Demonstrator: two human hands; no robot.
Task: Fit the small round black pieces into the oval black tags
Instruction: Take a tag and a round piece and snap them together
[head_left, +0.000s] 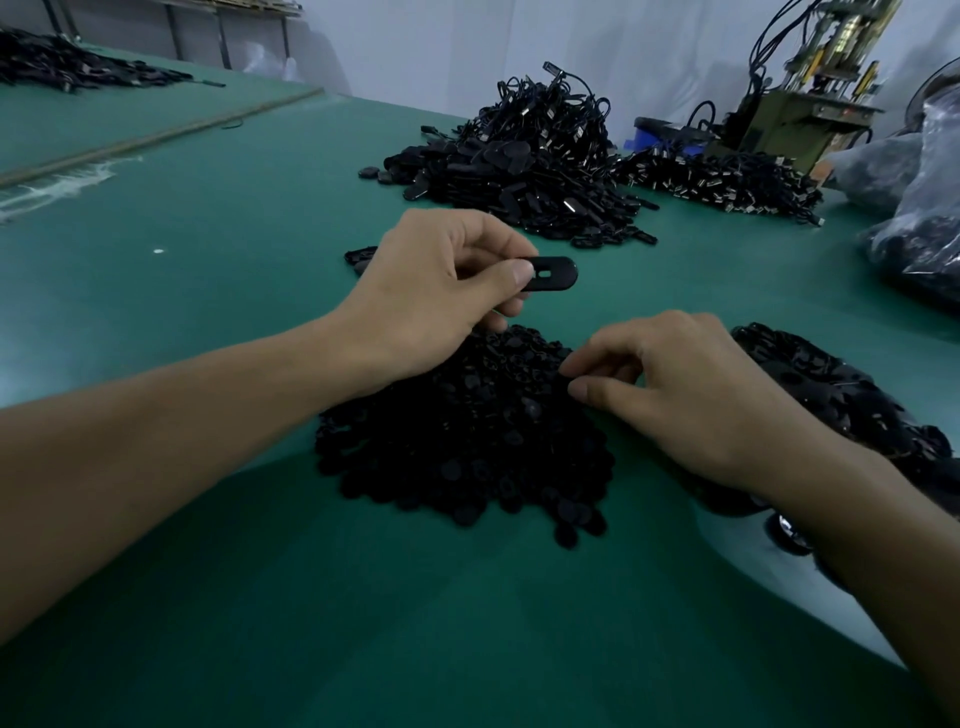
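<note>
My left hand (436, 291) pinches one oval black tag (553, 273) between thumb and fingers, holding it flat above the table with its slotted end pointing right. Below it lies a heap of small round black pieces (462, 441). My right hand (685, 395) rests on the right side of that heap, thumb and forefinger curled close together at the pieces. Whether a piece sits between those fingertips cannot be told.
A green table (208, 234) carries a big pile of tags and cords (524, 166) at the back, another pile (722, 179) to its right, and a dark heap (841, 395) beside my right wrist. Plastic bags (914, 218) and a machine (810, 93) stand far right.
</note>
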